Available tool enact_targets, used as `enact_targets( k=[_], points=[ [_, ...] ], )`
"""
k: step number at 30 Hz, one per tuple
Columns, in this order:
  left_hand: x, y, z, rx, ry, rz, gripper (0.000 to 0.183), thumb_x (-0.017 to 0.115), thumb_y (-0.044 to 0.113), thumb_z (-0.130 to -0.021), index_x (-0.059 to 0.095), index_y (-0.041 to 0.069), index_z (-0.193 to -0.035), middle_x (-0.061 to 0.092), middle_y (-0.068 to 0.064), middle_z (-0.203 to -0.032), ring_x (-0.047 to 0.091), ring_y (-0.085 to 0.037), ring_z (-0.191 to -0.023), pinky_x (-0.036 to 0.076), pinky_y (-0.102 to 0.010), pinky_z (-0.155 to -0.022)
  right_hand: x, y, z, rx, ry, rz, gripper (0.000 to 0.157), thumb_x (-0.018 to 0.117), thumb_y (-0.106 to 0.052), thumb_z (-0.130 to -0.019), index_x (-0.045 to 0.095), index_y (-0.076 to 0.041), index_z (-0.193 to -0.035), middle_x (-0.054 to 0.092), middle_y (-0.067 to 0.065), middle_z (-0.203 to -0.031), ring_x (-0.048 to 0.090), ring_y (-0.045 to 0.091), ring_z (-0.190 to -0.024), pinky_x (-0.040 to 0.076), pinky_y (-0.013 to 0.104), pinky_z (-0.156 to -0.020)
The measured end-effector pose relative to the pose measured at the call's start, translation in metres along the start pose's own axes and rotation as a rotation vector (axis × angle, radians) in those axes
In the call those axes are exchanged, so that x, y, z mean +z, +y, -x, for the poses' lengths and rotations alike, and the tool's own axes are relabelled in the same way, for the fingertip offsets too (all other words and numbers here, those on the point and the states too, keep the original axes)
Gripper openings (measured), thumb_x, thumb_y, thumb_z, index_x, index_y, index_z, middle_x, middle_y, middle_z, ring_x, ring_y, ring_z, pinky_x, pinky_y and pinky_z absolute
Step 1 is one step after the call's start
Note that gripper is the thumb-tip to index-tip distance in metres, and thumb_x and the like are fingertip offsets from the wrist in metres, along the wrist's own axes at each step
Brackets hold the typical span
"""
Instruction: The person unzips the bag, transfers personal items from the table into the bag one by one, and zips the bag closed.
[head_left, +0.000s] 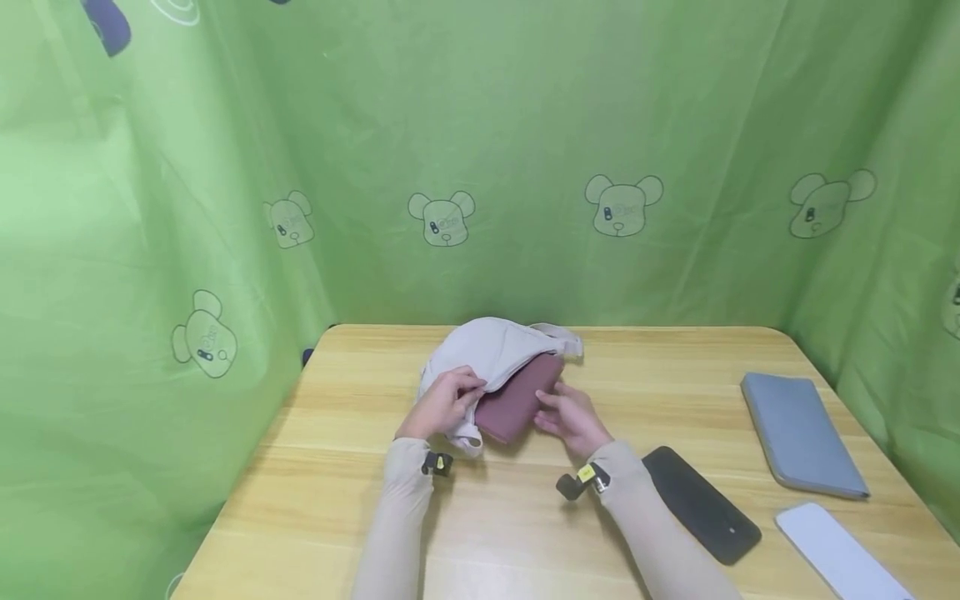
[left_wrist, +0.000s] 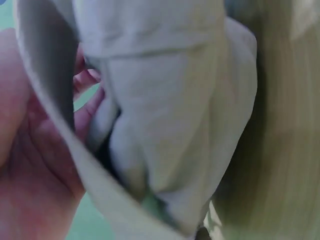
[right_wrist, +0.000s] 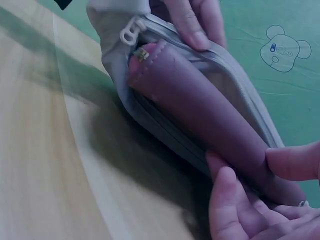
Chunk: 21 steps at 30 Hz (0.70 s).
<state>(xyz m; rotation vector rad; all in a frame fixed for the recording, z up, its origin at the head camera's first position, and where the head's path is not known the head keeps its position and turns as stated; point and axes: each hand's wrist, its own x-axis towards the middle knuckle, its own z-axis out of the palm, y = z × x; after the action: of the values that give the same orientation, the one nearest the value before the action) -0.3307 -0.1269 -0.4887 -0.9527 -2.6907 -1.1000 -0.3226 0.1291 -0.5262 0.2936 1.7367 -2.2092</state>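
Note:
A light beige zippered sling bag (head_left: 483, 348) lies near the far edge of the table, its mouth turned toward the right hand. Pinching the bag's upper edge, the left hand (head_left: 441, 403) holds the opening apart. A maroon leather-look, book-shaped case (head_left: 519, 402) sits partly inside the mouth. Its rounded, stitched spine (right_wrist: 200, 107) faces outward in the right wrist view, with a bit of pink and a small gold piece at one end. The right hand (head_left: 573, 419) grips the outer end of the case, thumb above and fingers below. The bag's interior is mostly hidden.
On the wooden table (head_left: 322, 500), a black flat slab (head_left: 701, 504) lies beside the right forearm. A grey-blue notebook-like item (head_left: 804, 433) and a white flat oblong (head_left: 840, 550) lie farther right. Green printed curtains (head_left: 525, 250) enclose the back and sides.

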Motion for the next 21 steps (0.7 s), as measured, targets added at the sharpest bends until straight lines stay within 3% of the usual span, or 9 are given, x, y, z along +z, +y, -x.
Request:
enact_targets(
  k=[6, 10, 16, 21],
  points=[
    [-0.003, -0.002, 0.001, -0.006, -0.009, 0.019, 0.023, 0.066, 0.005, -0.098, 0.075, 0.002, -0.119, 0.073, -0.005, -0.101, 0.062, -0.012, -0.090, 0.054, -0.022, -0.081, -0.003, -0.008, -0.004, -0.018, -0.081, 0.091, 0.071, 0.058, -0.013, -0.103, 0.020, 0.004, -0.161, 0.064, 0.000, -0.101, 0.063, 0.011, -0.078, 0.059, 0.026, -0.077],
    [-0.001, 0.004, -0.002, -0.046, 0.003, -0.036, 0.020, 0.067, 0.006, -0.097, 0.076, 0.003, -0.115, 0.072, -0.004, -0.098, 0.063, -0.012, -0.089, 0.055, -0.026, -0.084, -0.001, -0.012, -0.004, -0.030, -0.074, 0.139, 0.062, 0.055, -0.012, -0.104, 0.028, 0.004, -0.158, 0.064, 0.002, -0.098, 0.061, 0.011, -0.073, 0.058, 0.025, -0.071],
    [0.010, 0.014, -0.007, -0.177, 0.048, -0.238, 0.025, 0.073, 0.012, -0.086, 0.068, 0.011, -0.110, 0.068, -0.001, -0.096, 0.064, -0.015, -0.086, 0.056, -0.033, -0.081, 0.009, -0.006, -0.001, -0.047, -0.050, 0.131, 0.065, 0.054, -0.010, -0.104, 0.021, 0.010, -0.158, 0.066, 0.007, -0.099, 0.065, 0.011, -0.070, 0.061, 0.027, -0.072],
    [0.016, 0.019, -0.009, -0.187, 0.077, -0.432, 0.034, 0.077, 0.018, -0.088, 0.067, 0.010, -0.118, 0.071, -0.005, -0.107, 0.070, -0.023, -0.094, 0.060, -0.041, -0.082, 0.011, 0.002, 0.000, -0.051, -0.020, 0.107, 0.069, 0.056, -0.008, -0.103, 0.019, 0.011, -0.158, 0.066, 0.016, -0.113, 0.068, 0.013, -0.073, 0.062, 0.028, -0.074]
  ],
)
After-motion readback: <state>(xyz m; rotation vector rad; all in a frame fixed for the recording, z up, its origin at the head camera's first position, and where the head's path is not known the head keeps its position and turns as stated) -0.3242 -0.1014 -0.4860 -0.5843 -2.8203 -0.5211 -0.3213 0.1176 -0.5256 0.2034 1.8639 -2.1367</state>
